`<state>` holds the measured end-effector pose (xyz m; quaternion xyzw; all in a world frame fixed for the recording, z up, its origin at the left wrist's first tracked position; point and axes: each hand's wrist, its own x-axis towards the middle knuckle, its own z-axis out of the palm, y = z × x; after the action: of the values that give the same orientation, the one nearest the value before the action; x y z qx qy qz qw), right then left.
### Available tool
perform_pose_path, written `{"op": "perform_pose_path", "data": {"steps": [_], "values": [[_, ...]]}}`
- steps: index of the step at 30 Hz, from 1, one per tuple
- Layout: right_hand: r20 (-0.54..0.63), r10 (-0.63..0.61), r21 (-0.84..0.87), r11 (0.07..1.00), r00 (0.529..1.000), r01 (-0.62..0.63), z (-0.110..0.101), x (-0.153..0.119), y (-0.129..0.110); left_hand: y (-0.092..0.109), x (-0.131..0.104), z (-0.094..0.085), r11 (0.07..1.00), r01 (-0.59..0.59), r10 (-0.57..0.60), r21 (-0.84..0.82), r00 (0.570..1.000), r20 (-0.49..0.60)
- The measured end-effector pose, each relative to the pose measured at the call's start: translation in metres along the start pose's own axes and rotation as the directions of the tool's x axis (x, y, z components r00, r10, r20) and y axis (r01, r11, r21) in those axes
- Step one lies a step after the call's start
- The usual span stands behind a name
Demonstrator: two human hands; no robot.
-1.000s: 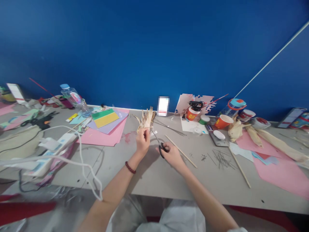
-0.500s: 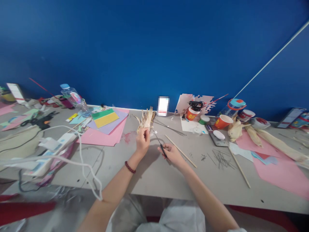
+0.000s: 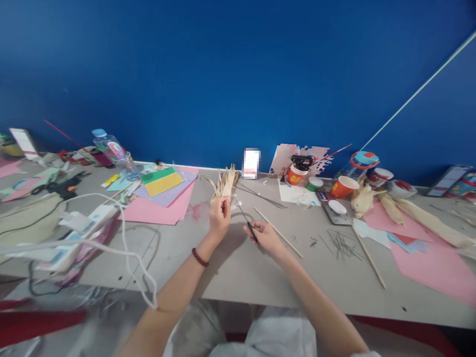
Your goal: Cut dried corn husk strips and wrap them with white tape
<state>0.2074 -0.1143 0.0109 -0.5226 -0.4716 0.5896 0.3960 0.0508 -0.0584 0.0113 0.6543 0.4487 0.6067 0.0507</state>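
Note:
My left hand [image 3: 220, 216] is closed around the lower end of a bundle of dried corn husk [image 3: 225, 184], whose frayed pale strips fan upward above the fist. A dark red beaded bracelet [image 3: 200, 257] circles that wrist. In my right hand [image 3: 265, 238] are black-handled scissors [image 3: 251, 230], gripped by the handle. Their thin blades point up and left, the tips close to the base of the husk; whether they touch it I cannot tell. Just right of the right hand lies a thin wooden stick [image 3: 278, 232].
Pink paper [image 3: 152, 210] and coloured sheets lie left, near a power strip [image 3: 80, 235] with white cables. A phone [image 3: 251, 163] leans on the blue wall. To the right are orange paper cups [image 3: 343, 187], cut wires [image 3: 342, 245], another stick [image 3: 368, 255] and more husks [image 3: 431, 218].
Hardly anything differs. My right hand and the scissors have shifted by a tiny amount; the left hand keeps its grip on the corn husk.

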Motion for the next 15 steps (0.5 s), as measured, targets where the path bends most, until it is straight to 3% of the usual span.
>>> {"op": "perform_pose_path", "data": {"steps": [15], "values": [[0.015,0.005,0.017,1.0,1.0,-0.005,0.002,-0.005,-0.011,-0.002,-0.001,0.0,0.997,0.054,-0.054,-0.048,0.999,0.003]]}}
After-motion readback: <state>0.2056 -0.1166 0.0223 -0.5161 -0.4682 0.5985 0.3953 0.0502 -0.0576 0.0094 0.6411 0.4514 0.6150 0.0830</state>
